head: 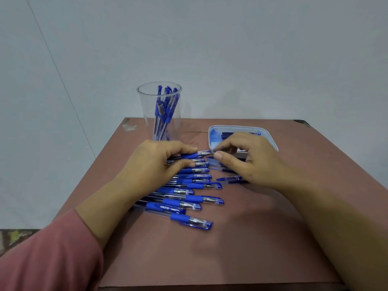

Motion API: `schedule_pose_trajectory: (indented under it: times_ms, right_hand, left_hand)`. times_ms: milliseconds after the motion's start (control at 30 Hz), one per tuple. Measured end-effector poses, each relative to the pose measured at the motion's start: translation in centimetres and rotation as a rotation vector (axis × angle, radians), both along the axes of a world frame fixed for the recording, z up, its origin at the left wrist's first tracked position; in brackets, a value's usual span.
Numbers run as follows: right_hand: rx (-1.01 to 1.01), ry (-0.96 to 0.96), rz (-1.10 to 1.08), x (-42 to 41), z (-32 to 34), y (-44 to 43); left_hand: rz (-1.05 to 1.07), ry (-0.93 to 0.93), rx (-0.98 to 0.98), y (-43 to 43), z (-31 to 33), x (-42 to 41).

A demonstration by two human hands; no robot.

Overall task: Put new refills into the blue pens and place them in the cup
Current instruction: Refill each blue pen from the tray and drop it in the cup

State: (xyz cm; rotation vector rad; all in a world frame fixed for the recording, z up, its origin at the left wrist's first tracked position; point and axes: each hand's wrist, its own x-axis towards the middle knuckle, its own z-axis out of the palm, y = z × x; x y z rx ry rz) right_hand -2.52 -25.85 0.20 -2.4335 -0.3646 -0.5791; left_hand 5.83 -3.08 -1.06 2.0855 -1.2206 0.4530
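A person worked at a reddish-brown table (231, 248) that stood against a pale wall (210, 49); both hands were close together near the far middle of the table, almost touching each other. The left hand (159, 160), with a pink sleeve (48, 259) on its arm, had its thumb and fingers curled around a pen (190, 155), gripping it near the blue rubber part; this pen was the farthest one of the row and pointed with its tip to the right. The right hand (247, 158) was just beside that tip, with curled fingers and the thumb near the forefinger; I cannot tell if it really pinched the tip or something small, or only came close to it. Under the left hand a row of pens (189, 194) lay on the table, side by side, reaching toward the person; some had a blue cap on the tip. One loose cap (230, 178) lay on the table below the right hand. A clear cup (144, 110) stood upright behind the left hand, and several finished pens (162, 110) stood inside it, leaning; a shallow white box (235, 127) was behind the right hand, partly hidden by it, with dark refills (227, 134) inside.
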Motion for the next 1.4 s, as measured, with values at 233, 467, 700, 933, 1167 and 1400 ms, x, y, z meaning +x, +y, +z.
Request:
schedule_pose_trajectory:
  times_ms: [233,467,700,933,1167,1400]
  right_hand:
    - [0.076,0.038,-0.004,0.4,-0.7,1.9]
    - [0.137,0.082,0.013,0.0,-0.6,1.9]
    - [0.055,0.045,-0.006,0.2,-0.6,2.1]
    - [0.09,0.037,0.007,0.0,-0.5,2.1]
    - [0.052,0.02,0.009,0.2,-0.5,1.8]
    - [0.055,0.027,0.008,0.3,-0.6,1.9]
  left_hand:
    - [-0.031,-0.066,0.0,-0.3,-0.1,0.0]
    - [-0.01,-0.082,0.014,-0.4,-0.4,0.1]
    - [0.002,-0.084,0.028,-0.4,0.0,-0.1]
    - [0.004,-0.077,0.021,-0.3,0.0,0.0]
    - [0.006,-0.071,0.006,-0.3,-0.1,0.0]
    - [0.007,-0.074,0.006,-0.4,-0.1,0.0]
